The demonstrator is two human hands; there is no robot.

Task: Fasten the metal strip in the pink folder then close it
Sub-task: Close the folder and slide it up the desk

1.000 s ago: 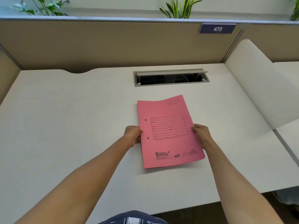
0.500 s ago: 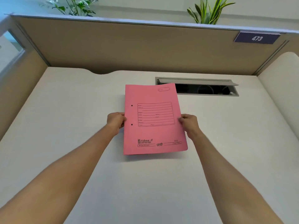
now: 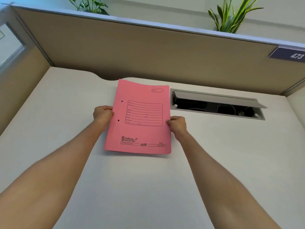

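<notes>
The pink folder [image 3: 140, 134] is closed, its printed front cover facing up, with two punched holes along its left edge. It is held above the white desk [image 3: 66, 113], its far end raised. My left hand [image 3: 103, 114] grips the left edge between the two holes. My right hand [image 3: 177, 126] grips the right edge at mid-height. The metal strip is hidden; nothing of it shows on the cover.
An open cable hatch [image 3: 216, 104] is set in the desk just right of the folder. A beige partition [image 3: 148, 52] with a "473" plate [image 3: 288, 54] bounds the back; plants stand behind it. A side panel [image 3: 16, 83] closes the left.
Both hands have lifted the folder off the desk and carried it farther away and to the left, now held upright-tilted; the camera view has swung leftward and up.
</notes>
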